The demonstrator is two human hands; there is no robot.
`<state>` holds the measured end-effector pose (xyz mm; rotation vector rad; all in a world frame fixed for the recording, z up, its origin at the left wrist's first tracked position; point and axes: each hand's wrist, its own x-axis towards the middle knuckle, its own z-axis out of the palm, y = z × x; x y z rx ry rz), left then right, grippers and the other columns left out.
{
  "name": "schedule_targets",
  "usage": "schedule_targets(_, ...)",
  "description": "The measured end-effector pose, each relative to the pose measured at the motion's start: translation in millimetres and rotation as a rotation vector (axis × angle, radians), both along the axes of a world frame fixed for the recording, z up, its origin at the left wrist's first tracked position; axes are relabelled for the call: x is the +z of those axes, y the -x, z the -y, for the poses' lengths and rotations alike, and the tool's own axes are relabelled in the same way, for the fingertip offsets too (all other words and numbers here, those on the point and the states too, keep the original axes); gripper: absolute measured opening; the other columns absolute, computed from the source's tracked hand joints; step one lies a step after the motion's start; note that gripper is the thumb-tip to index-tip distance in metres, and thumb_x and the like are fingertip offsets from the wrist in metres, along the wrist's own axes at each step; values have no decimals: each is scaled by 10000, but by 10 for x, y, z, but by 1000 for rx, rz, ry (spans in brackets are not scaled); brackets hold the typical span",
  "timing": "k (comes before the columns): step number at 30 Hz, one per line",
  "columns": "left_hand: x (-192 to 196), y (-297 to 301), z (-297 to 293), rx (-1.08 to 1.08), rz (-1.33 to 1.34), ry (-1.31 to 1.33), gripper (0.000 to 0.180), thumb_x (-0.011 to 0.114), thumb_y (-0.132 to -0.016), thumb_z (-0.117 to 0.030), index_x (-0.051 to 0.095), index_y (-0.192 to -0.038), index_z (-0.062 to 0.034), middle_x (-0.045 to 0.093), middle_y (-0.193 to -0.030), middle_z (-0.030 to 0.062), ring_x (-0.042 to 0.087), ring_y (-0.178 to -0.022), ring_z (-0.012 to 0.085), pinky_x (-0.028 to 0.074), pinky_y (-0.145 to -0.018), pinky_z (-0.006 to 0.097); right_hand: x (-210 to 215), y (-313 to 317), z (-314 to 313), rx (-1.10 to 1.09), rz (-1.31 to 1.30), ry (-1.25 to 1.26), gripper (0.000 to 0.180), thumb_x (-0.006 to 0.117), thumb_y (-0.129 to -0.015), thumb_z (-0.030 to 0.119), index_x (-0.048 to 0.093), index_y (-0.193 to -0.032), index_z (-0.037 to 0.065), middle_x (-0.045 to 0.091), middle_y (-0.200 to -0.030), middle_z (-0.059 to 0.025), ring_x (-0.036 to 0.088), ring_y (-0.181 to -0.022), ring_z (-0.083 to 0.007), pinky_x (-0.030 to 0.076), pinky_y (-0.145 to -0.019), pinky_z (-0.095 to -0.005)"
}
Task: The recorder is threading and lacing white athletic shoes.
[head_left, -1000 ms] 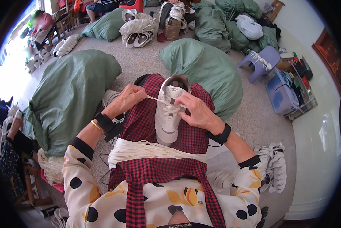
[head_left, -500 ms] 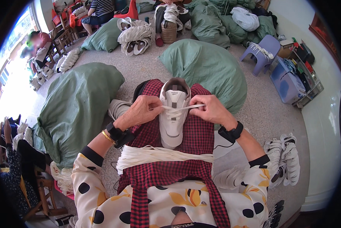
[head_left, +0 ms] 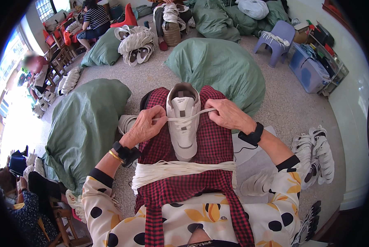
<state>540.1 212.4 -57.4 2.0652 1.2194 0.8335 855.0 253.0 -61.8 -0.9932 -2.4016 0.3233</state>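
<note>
A white sneaker (head_left: 183, 136) with a grey-brown lining rests on my lap, toe toward me, over a red and black checked apron (head_left: 217, 142). A flat white shoelace (head_left: 201, 112) runs through its lower eyelets and stretches out to both sides. My left hand (head_left: 148, 125) pinches one end just left of the shoe. On the right, my right hand (head_left: 229, 115) is closed on the other end, slightly higher. Across my lap nearer my body lies a thick bundle of white shoelaces (head_left: 184, 171).
Large green sacks (head_left: 85, 123) (head_left: 221, 74) stand ahead and to the left. Laced shoes (head_left: 314, 154) lie stacked on the right. A purple chair (head_left: 277, 43) holds laces, near a blue plastic bin (head_left: 307, 70). Other people sit working at the back and left.
My hands have moved farther apart, drawing the lace ends outward from the shoe. The whole view has shifted a little as my head moved.
</note>
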Motion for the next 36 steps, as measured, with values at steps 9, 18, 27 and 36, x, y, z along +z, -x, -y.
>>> schedule_targets(9, -250, 445, -134, -150, -574, -712, 202, 678, -885, -214, 573, -1020, -105, 509, -798, 79, 623, -665, 280, 523, -573, 411, -234, -28, -33, 255, 70, -371, 188, 631, -867, 80, 576, -1047, 76, 552, -807, -73, 623, -648, -246, 508, -525, -366)
schedule_targets(18, -57, 1944, 254, 282, -547, -682, 316, 577, -822, 39, 625, -1111, -80, 631, -954, 136, 649, -870, 362, 549, -690, 446, 141, -1029, -168, 20, 206, -407, 160, 528, -909, 83, 620, -1039, 66, 686, -954, -111, 695, -805, -289, 578, -667, -373)
schedule_targets(27, 813, 3426, 1129, 808, -827, -814, 265, 510, -915, 50, 586, -1136, -75, 641, -1007, 160, 655, -907, 396, 535, -734, 449, 1174, -2752, 149, -521, 400, -591, 117, 472, -942, 81, 566, -1009, 65, 638, -900, -206, 640, -864, -415, 506, -693, -477)
schedule_targets(36, 704, 2490, 1079, 1183, -371, -1238, 204, 572, -979, -49, 728, -1107, -80, 601, -946, 78, 556, -840, 213, 477, -761, 371, 1042, -2214, 439, -894, -263, -1104, 147, 563, -939, 36, 685, -1022, 42, 659, -989, -107, 644, -878, -247, 524, -784, -367)
